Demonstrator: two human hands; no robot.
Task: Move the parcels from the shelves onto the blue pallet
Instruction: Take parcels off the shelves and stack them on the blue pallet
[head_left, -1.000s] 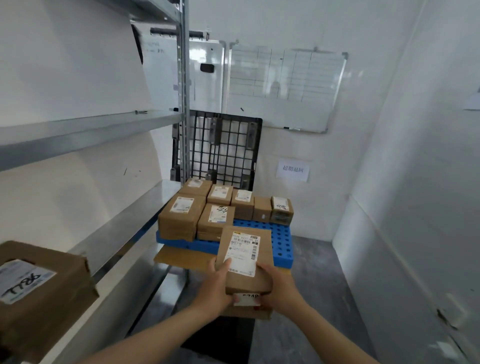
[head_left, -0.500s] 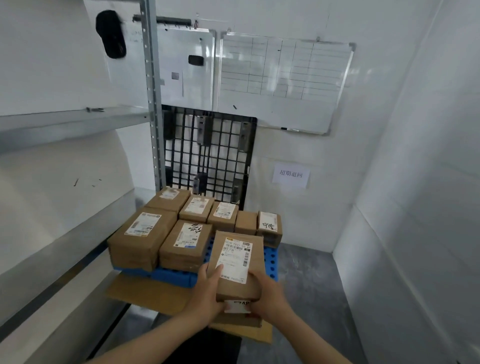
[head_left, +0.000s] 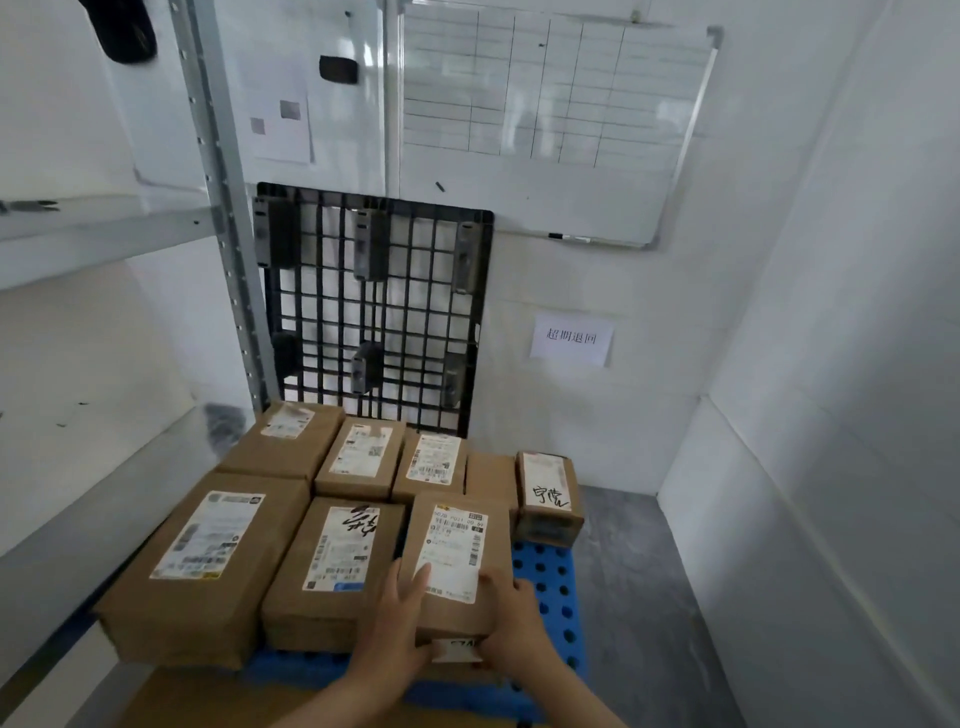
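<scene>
Wall sign (head_left: 571, 338): white sheet printed "超期退回".
Front right parcel (head_left: 457, 551): the label's top line reads roughly "SDJB P021 00 69"; the smaller print is blurred.
Sticker (head_left: 457, 649) under that parcel: partly hidden, only "7A" or similar shows.
Back right parcel (head_left: 545, 493): two handwritten black characters, not surely legible.
Front middle parcel (head_left: 337, 556): black marker scrawl across the label, unreadable.

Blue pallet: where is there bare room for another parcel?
Bare: a strip of the blue pallet along its right edge, beside the held parcel and in front of the handwritten-label parcel. Crowded: left and back, where the other parcels sit packed side by side.
</scene>
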